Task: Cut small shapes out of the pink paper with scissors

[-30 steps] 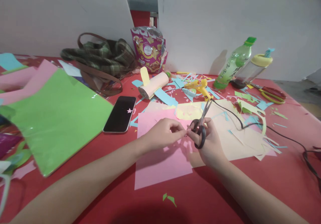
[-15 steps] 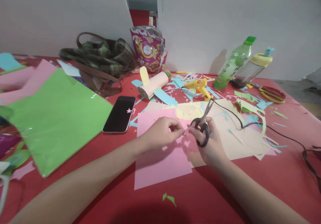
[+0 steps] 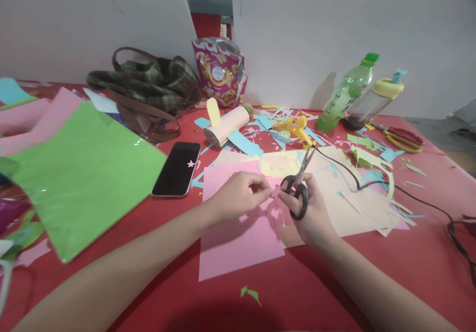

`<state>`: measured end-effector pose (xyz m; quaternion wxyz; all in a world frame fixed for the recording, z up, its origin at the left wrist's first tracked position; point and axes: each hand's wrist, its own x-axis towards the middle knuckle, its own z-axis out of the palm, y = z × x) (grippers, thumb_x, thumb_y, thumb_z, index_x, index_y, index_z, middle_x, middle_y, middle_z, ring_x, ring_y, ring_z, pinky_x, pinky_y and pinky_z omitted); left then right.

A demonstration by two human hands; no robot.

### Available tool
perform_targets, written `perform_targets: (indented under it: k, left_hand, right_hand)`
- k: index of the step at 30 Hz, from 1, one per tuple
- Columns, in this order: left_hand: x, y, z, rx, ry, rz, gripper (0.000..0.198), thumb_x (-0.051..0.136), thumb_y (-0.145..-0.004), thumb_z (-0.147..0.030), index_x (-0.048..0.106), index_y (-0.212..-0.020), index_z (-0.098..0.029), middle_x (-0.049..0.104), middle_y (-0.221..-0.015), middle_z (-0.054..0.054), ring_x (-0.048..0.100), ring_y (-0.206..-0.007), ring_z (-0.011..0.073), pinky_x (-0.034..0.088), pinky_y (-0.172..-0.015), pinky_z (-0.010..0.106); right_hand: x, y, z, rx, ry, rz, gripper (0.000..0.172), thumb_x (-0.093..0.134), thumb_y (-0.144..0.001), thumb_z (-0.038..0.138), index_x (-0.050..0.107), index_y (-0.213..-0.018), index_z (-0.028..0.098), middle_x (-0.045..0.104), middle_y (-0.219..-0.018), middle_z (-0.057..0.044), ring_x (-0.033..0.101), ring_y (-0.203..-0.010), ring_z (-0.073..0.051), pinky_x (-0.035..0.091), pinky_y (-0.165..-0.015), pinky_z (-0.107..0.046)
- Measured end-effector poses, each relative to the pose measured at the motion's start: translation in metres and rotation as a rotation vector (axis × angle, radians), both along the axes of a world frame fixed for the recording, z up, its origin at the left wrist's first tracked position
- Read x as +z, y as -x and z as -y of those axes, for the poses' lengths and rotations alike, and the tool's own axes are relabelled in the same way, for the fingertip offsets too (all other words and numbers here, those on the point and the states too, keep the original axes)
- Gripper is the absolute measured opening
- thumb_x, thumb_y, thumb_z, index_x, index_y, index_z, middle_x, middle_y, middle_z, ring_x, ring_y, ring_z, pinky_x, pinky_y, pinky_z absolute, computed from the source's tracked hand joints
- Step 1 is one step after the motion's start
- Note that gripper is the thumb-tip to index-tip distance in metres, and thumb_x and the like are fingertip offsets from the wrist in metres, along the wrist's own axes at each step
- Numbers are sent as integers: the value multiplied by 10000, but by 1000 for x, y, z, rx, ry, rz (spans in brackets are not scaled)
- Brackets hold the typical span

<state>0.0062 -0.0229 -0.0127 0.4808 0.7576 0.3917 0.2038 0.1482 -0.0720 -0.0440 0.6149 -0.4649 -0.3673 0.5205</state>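
My right hand (image 3: 312,208) is closed around black-handled scissors (image 3: 298,181), whose blades point up and away from me. My left hand (image 3: 238,195) pinches a small pink paper piece (image 3: 275,192) between thumb and fingers, right beside the scissor handles. Both hands hover over a pink paper sheet (image 3: 238,233) lying on the red table (image 3: 320,292). A cream sheet (image 3: 357,203) lies under my right hand.
A black phone (image 3: 176,169) lies left of the pink sheet, beside a green sheet stack (image 3: 78,178). Behind are a paper roll (image 3: 226,124), yellow glue gun (image 3: 295,128) with black cord (image 3: 409,195), plaid bag (image 3: 148,86), snack bag (image 3: 219,72), green bottle (image 3: 345,91), tumbler (image 3: 375,101), red scissors (image 3: 401,138), scattered scraps.
Both hands shifted only slightly; the scissors tilted a little and the pink piece stays pinched between them. Nothing else on the table moved.
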Motion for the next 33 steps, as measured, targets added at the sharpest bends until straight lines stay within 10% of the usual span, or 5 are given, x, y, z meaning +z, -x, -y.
perform_targets:
  k: [33]
  left_hand:
    - [-5, -2, 3, -5, 29, -13, 342, 425, -733, -433, 572, -615, -148, 586, -606, 13, 511, -577, 113, 376, -541, 215]
  right_hand:
    - [-2, 1, -2, -10, -15, -17, 294, 621, -614, 94, 378, -703, 234, 491, -694, 51, 491, -623, -96, 401, -515, -213]
